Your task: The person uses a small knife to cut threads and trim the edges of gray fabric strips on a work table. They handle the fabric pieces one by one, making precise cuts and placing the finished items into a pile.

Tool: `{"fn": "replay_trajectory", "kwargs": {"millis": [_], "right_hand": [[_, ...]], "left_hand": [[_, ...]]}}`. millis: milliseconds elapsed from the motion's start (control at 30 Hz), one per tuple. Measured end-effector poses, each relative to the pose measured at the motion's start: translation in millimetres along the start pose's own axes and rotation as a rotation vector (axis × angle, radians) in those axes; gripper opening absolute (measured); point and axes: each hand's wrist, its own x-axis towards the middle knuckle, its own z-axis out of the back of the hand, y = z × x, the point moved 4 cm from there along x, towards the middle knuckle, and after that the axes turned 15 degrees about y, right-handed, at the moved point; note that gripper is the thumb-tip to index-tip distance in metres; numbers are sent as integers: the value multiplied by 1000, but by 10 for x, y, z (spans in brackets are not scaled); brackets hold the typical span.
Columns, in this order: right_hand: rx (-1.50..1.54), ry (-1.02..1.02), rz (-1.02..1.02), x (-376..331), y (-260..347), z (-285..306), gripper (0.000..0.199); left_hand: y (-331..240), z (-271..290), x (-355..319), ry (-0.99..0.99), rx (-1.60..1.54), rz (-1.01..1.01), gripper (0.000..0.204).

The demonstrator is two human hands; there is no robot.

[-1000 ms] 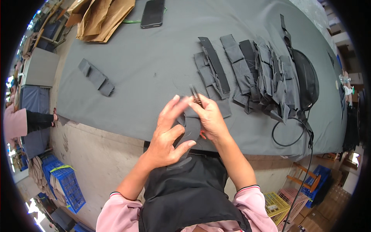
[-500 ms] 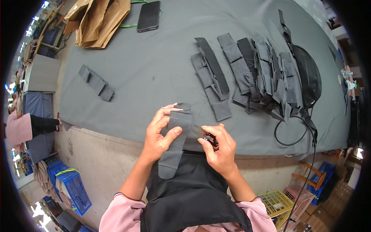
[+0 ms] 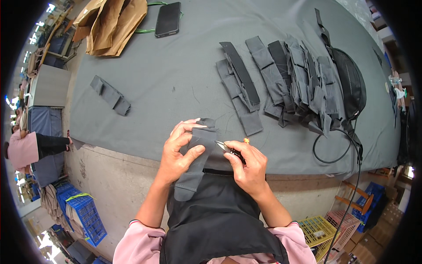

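Note:
My left hand (image 3: pixel 181 152) grips a dark grey sewn fabric strip (image 3: pixel 193 171), thumb on top and fingers behind its far end. The strip's rounded near end hangs over my black apron. In my right hand (image 3: pixel 249 167) is a pair of small thread snips (image 3: pixel 223 146), fingers wrapped round the handles. Their metal tips are at the strip's right edge; whether they touch it I cannot tell. Beyond my hands, to the right, several similar fabric strips (image 3: pixel 272 72) lie in an overlapping row. One folded strip (image 3: pixel 110 95) lies apart on the left.
A grey cloth covers the table (image 3: pixel 154 88). At its far left lie a brown paper bag (image 3: pixel 116 26) and a phone (image 3: pixel 168 19). A black pouch (image 3: pixel 347 83) with a cable rests on the right. Blue crates (image 3: pixel 85 213) and a yellow crate (image 3: pixel 316 231) stand on the floor.
The snips have turned and come left to the fabric strip's edge, their blades now showing sharply. My left hand and the strip have shifted slightly left.

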Motion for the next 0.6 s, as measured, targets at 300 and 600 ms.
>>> {"fn": "replay_trajectory", "kwargs": {"millis": [300, 600], "right_hand": [[161, -83, -116, -54, -59, -65, 21], [72, -103, -13, 8, 17, -60, 23]], "left_hand": [[48, -64, -20, -30, -399, 99, 25], [62, -209, -64, -91, -853, 271, 39]]}}
